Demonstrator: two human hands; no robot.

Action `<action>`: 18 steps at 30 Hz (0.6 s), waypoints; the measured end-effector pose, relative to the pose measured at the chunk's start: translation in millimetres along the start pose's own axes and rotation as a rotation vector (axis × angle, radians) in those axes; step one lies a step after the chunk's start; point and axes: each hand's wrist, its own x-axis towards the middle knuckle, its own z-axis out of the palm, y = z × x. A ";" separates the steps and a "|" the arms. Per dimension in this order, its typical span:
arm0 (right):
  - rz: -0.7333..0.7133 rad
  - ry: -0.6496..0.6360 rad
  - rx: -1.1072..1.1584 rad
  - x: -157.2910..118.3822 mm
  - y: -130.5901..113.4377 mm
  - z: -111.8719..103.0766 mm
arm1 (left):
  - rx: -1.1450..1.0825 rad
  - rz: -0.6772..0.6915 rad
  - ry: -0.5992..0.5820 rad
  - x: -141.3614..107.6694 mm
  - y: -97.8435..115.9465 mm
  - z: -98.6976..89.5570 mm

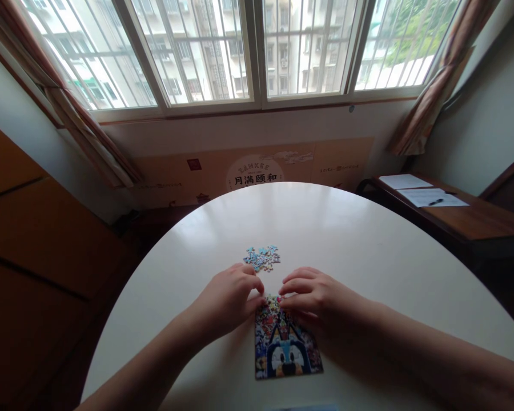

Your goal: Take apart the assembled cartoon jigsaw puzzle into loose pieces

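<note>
A colourful jigsaw puzzle (288, 357) with a cartoon face lies flat on the white table. My left hand (235, 294) is at its upper left edge, thumb and fingers curled near each other; whatever is between them is too small to make out. On the upper right part of the puzzle rests my right hand (310, 297), its fingers slightly spread and bent, with no piece visible in it. Small bright pieces (274, 302) show between the two hands. Beyond my left hand lies a small pile of loose light blue and white pieces (262, 258).
The round white table (351, 228) fills the middle. At the right stands a brown wooden desk (475, 220) with papers (430, 197) and a pen. An orange-brown cabinet (38, 245) is at the left. Barred windows and curtains are behind.
</note>
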 end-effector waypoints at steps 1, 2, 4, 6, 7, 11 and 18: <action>0.005 -0.017 -0.002 0.0 0.4 0.6 | 0.002 -0.006 -0.018 0.5 -0.1 -0.8; 0.008 -0.030 -0.005 0.1 0.5 1.2 | 0.001 -0.015 -0.030 1.0 -0.4 -1.3; 0.010 -0.050 -0.017 0.4 0.4 1.8 | -0.009 -0.029 -0.040 1.4 -0.9 -1.6; 0.012 -0.069 -0.026 0.9 -0.2 1.8 | -0.029 -0.033 -0.041 1.1 -1.2 -1.0; 0.013 -0.076 -0.027 1.2 -0.6 1.5 | -0.039 -0.034 -0.042 0.8 -1.1 -0.7; 0.020 -0.080 -0.024 1.9 -0.9 0.5 | -0.063 -0.039 -0.054 -0.3 1.4 -1.2; 0.037 -0.118 -0.032 0.9 0.1 1.7 | -0.117 -0.035 -0.017 -1.0 -2.2 -1.7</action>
